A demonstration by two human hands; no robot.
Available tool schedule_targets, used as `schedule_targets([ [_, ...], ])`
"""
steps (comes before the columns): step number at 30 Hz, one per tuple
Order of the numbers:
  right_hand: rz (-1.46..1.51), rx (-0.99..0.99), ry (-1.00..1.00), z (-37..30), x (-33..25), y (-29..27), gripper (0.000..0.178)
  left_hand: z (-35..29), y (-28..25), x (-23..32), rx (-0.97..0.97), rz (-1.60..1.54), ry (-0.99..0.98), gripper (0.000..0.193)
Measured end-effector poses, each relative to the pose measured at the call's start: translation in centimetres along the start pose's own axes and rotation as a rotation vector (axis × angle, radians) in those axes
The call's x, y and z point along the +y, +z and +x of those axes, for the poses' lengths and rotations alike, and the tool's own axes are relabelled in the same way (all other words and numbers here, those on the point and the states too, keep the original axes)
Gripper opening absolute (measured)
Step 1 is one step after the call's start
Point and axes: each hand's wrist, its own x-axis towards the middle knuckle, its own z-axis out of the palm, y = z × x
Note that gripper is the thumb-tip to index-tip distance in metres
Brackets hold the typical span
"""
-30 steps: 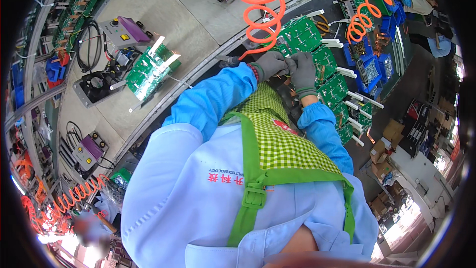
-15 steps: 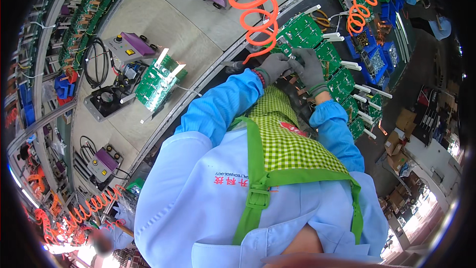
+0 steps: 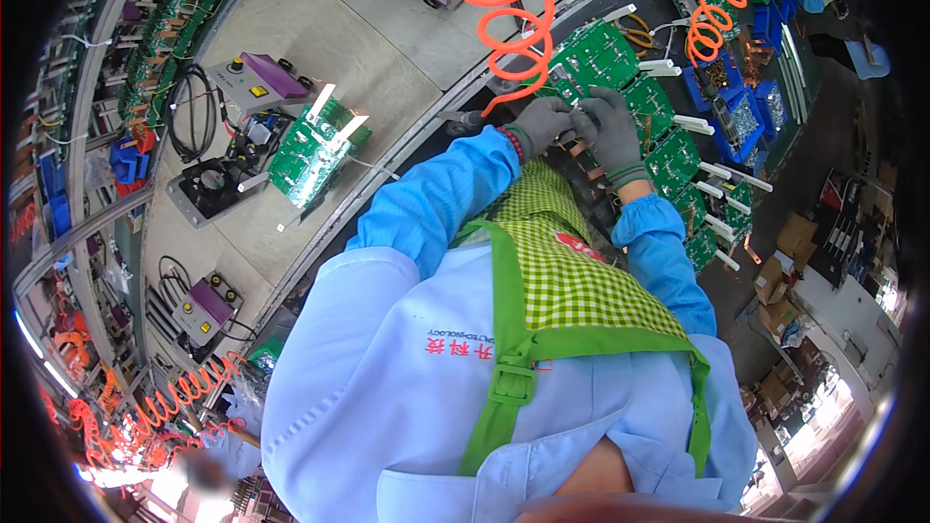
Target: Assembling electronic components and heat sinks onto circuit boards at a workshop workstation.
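Note:
My left hand (image 3: 542,124), in a grey glove, bends its fingers inward beside the near edge of a green circuit board (image 3: 594,54). Against its fingertips rest those of my right hand (image 3: 613,138), also gloved and curled. Whatever is pinched between them is too small and covered to make out. Just below the fingers a copper-coloured strip (image 3: 577,147) shows. More green boards with white posts, such as this board (image 3: 670,161), run in a row past my right hand.
An orange coiled hose (image 3: 521,27) hangs just beyond my hands. Blue bins (image 3: 744,126) of small parts stand at the right. On the left bench lie another green board (image 3: 308,157), a black fan (image 3: 211,186) and a purple-topped control box (image 3: 260,83).
The whole view has shifted slightly. My hands stay together at the same board, with only a small shift of the right fingers.

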Motion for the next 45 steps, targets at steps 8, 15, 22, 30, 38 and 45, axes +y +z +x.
schedule_targets([
  [8,-0.117,0.112,-0.168,-0.6,-0.4,0.0,0.027,1.8,-0.6,-1.7,-0.053,-0.185,-0.023,0.022],
  [15,-0.139,0.148,-0.087,-1.3,-1.4,-5.0,0.019,-1.5,-3.4,-0.8,-0.139,-0.252,-0.034,0.028],
  [22,-0.249,-0.042,0.172,-1.7,4.3,-8.4,0.019,-4.1,-3.3,-1.1,0.108,-0.546,-0.091,0.03],
  [30,-0.173,-0.096,0.089,0.1,5.7,-8.1,0.018,-4.1,-2.8,-1.1,0.32,-0.332,0.132,0.027],
  [38,0.556,-0.201,0.471,-1.1,0.5,-6.2,0.02,-1.7,-1.3,0.9,0.499,-0.444,0.333,0.013],
  [45,0.648,-0.33,0.496,-0.4,-3.1,-3.9,0.028,1.2,-2.1,0.8,0.473,-0.686,0.121,0.005],
])
